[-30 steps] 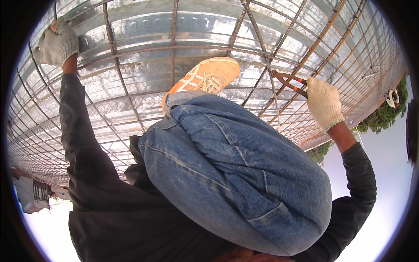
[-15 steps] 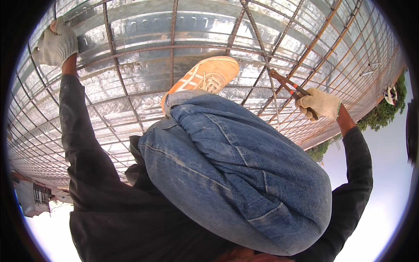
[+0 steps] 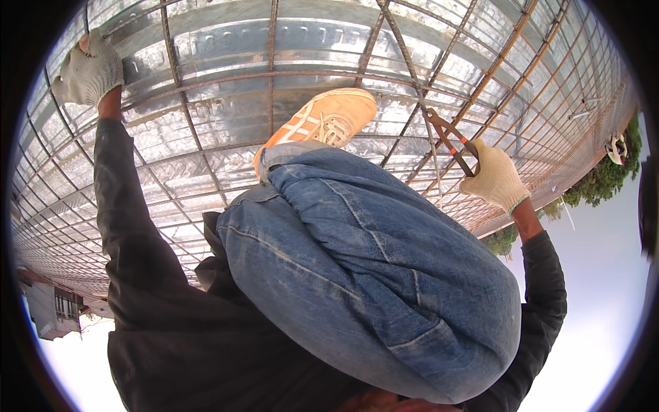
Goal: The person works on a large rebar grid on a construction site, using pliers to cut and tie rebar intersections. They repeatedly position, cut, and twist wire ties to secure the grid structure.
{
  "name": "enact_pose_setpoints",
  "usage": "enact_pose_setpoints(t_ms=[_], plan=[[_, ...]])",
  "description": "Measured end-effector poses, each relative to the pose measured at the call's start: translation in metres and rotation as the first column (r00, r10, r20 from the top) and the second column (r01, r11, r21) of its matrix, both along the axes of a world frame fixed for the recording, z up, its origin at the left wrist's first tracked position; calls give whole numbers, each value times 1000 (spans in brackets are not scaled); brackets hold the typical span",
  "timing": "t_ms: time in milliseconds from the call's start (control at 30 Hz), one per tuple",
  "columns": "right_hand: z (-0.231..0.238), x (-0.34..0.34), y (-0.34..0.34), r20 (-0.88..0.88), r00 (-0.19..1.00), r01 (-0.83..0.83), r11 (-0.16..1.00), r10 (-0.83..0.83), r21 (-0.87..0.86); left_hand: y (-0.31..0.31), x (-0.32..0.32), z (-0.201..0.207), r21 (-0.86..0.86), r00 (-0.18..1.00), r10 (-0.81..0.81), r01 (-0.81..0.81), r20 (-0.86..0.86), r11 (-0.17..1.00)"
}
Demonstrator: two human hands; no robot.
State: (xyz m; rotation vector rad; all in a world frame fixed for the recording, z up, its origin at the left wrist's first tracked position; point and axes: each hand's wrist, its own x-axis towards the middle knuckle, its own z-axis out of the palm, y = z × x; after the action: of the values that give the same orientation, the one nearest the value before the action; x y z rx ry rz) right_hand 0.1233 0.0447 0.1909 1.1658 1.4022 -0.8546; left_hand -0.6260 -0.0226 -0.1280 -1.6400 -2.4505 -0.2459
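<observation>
Gloved worker crouched on a rusty steel rebar grid (image 3: pixel 206 103), tool in right hand.

The red-handled metal pincers (image 3: pixel 449 141) sit at a bar crossing right of centre, nose on the bars, handles clenched in the right hand (image 3: pixel 495 180), which wears a cream knit glove. The left hand (image 3: pixel 89 69), gloved alike, is closed around a bar at the upper left, arm stretched out in a dark sleeve. Between them, a bent knee in blue denim jeans (image 3: pixel 371 281) and an orange lace-up trainer (image 3: pixel 322 123) planted on the grid over corrugated shiny metal decking (image 3: pixel 226 41).
</observation>
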Motion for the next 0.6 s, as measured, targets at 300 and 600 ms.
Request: enact_pose_setpoints(t_ms=[300,600], plan=[[13,-6,1,-63,985,165,986,-163,26,4,14,12,-30,997,75,-76,-11,997],[2,-8,-20,154,969,-216,962,191,165,-2,7,1,15,998,49,-50,40,999]])
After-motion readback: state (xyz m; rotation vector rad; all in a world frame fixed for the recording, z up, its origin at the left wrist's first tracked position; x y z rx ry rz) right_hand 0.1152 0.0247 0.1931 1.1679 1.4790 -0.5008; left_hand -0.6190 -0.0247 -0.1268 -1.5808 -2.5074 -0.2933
